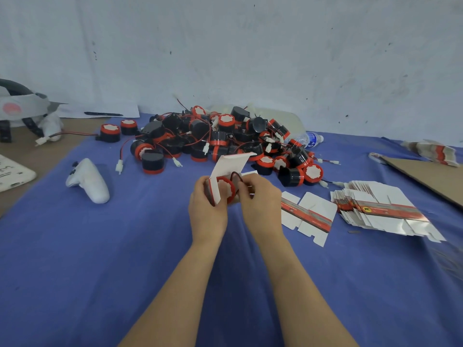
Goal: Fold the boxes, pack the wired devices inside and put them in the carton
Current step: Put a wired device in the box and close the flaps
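My left hand point(206, 206) grips a small white box point(229, 164) with its top flap standing open. A black and red wired device point(225, 187) sits in the box mouth, white label facing me. My right hand point(259, 199) pinches the device's coiled red and black wire point(236, 177) at the box opening. Behind lies a big pile of the same wired devices point(218, 136). Flat unfolded boxes point(308, 214) lie to the right, beside a thicker stack of them point(380, 209). A brown carton flap point(426, 176) shows at the far right.
A blue cloth point(100, 259) covers the table. A white controller point(89, 180) lies at the left. A clear water bottle point(307, 140) lies behind the pile. A white headset point(22, 106) and a white tray point(12, 174) stand at the far left.
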The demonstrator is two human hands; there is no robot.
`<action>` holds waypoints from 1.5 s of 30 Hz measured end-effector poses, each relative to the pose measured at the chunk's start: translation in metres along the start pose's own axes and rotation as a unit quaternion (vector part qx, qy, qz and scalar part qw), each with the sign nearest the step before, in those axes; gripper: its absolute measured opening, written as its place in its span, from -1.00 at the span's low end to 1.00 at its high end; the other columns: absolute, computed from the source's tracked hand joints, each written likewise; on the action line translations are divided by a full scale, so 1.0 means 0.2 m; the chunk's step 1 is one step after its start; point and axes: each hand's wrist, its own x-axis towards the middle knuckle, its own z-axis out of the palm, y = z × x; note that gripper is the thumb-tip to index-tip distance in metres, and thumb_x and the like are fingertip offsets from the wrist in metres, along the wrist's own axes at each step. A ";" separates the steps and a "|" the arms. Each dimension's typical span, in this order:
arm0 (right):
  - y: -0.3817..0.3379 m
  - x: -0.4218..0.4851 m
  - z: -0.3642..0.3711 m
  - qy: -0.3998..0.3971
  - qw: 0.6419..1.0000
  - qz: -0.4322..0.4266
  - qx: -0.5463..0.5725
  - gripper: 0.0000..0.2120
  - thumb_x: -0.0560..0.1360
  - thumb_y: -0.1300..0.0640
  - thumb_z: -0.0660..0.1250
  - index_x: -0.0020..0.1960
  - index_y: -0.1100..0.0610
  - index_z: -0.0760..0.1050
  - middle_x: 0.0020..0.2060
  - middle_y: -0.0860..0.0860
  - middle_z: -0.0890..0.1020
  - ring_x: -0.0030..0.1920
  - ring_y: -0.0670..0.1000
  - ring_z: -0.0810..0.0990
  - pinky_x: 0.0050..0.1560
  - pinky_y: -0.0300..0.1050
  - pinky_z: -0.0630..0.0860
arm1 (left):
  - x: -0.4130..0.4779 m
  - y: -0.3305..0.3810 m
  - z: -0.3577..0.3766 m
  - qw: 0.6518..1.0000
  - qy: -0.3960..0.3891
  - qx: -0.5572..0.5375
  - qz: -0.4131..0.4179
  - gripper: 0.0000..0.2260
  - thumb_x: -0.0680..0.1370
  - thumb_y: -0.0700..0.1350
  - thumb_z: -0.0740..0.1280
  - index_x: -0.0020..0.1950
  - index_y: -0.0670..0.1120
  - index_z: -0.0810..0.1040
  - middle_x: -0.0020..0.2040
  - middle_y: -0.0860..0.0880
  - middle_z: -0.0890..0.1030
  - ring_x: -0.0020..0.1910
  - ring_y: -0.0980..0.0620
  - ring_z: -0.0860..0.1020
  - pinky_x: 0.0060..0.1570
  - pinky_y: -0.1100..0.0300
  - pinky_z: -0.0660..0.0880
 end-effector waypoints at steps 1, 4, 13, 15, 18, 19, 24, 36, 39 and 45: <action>0.00 0.00 0.01 0.003 1.000 -0.014 -0.008 -0.84 0.59 0.19 0.24 0.01 0.16 0.60 -0.15 -0.01 0.59 -0.16 -0.04 0.55 -0.19 -0.36 0.42 | 0.00 0.00 0.00 1.000 0.001 -0.007 -0.005 -0.84 0.58 0.10 0.26 0.11 0.12 0.39 0.05 0.07 0.54 -0.04 0.12 0.54 -0.12 0.31 0.46; -0.01 0.00 0.00 0.014 0.998 -0.001 0.056 -0.88 0.58 0.17 0.27 -0.07 0.09 0.58 -0.22 -0.08 0.59 -0.21 -0.16 0.54 -0.22 -0.38 0.45 | 0.00 0.01 -0.01 0.997 0.005 -0.067 -0.045 -0.89 0.58 0.08 0.27 0.07 0.15 0.39 -0.02 0.13 0.53 -0.01 0.09 0.56 0.00 0.10 0.57; 0.01 0.07 -0.11 -0.029 0.876 0.296 0.380 -0.83 0.57 0.24 0.24 -0.16 0.22 0.54 -0.42 0.02 0.53 -0.54 -0.10 0.43 -0.49 -0.28 0.38 | 0.01 -0.01 0.00 0.999 -0.020 0.031 0.019 -0.57 0.60 0.03 0.25 0.47 0.07 0.30 0.24 0.06 0.40 0.13 0.17 0.40 0.02 0.34 0.35; 0.01 0.06 -0.12 -0.042 0.900 0.271 0.340 -0.86 0.58 0.24 0.24 -0.10 0.21 0.54 -0.36 0.03 0.59 -0.49 -0.11 0.52 -0.44 -0.29 0.46 | 0.00 -0.01 0.00 0.998 -0.029 0.058 0.028 -0.53 0.60 0.04 0.24 0.50 0.09 0.24 0.26 0.06 0.36 0.11 0.23 0.33 -0.04 0.46 0.25; 0.01 0.05 -0.12 -0.045 0.983 0.147 0.097 -0.90 0.59 0.17 0.25 -0.09 0.08 0.49 -0.30 -0.05 0.60 -0.40 -0.11 0.55 -0.39 -0.26 0.45 | 0.00 -0.01 -0.01 0.998 -0.012 0.052 0.026 -0.56 0.61 0.05 0.22 0.49 0.07 0.27 0.32 0.02 0.40 0.13 0.21 0.35 -0.03 0.46 0.27; 0.01 0.05 -0.12 -0.047 0.994 0.101 0.022 -0.91 0.59 0.15 0.24 -0.08 0.04 0.49 -0.30 -0.08 0.59 -0.35 -0.10 0.53 -0.37 -0.24 0.44 | 0.00 -0.01 -0.01 0.999 0.000 0.036 0.020 -0.58 0.62 0.04 0.21 0.47 0.05 0.30 0.33 0.01 0.42 0.16 0.17 0.40 0.02 0.40 0.33; -0.01 0.03 -0.09 -0.093 0.986 0.026 -0.138 -0.75 0.60 0.19 0.17 0.20 0.09 0.54 -0.03 0.05 0.66 -0.11 0.08 0.58 -0.14 -0.06 0.52 | 0.02 0.00 -0.02 0.998 0.047 -0.051 -0.009 -0.71 0.62 0.02 0.21 0.33 0.03 0.39 0.25 0.05 0.49 0.18 0.05 0.48 0.11 0.18 0.50; -0.01 0.02 -0.07 0.049 0.996 0.010 -0.080 -0.81 0.54 0.32 0.21 0.02 0.22 0.59 -0.02 0.00 0.38 -0.21 -0.06 0.38 -0.32 -0.33 0.28 | -0.01 0.01 -0.01 0.999 -0.015 0.024 0.027 -0.77 0.55 -0.06 0.33 0.15 0.16 0.41 -0.05 0.20 0.50 -0.10 0.23 0.49 -0.28 0.48 0.38; -0.01 0.01 -0.05 0.059 0.996 -0.019 -0.066 -0.82 0.55 0.29 0.24 0.02 0.19 0.62 -0.04 -0.05 0.40 -0.19 -0.10 0.39 -0.26 -0.47 0.31 | -0.01 0.01 0.00 0.999 -0.015 0.028 0.036 -0.80 0.55 -0.05 0.33 0.11 0.18 0.40 -0.08 0.20 0.51 -0.10 0.21 0.49 -0.30 0.46 0.37; 0.01 -0.01 0.00 0.030 0.997 -0.004 -0.065 -0.81 0.58 0.12 0.26 -0.04 0.18 0.61 -0.13 -0.02 0.54 -0.15 0.00 0.50 -0.07 -0.15 0.43 | 0.00 0.01 -0.02 1.000 0.009 -0.021 -0.014 -0.78 0.55 -0.06 0.34 0.08 0.18 0.35 -0.10 0.28 0.46 -0.14 0.31 0.47 -0.29 0.47 0.36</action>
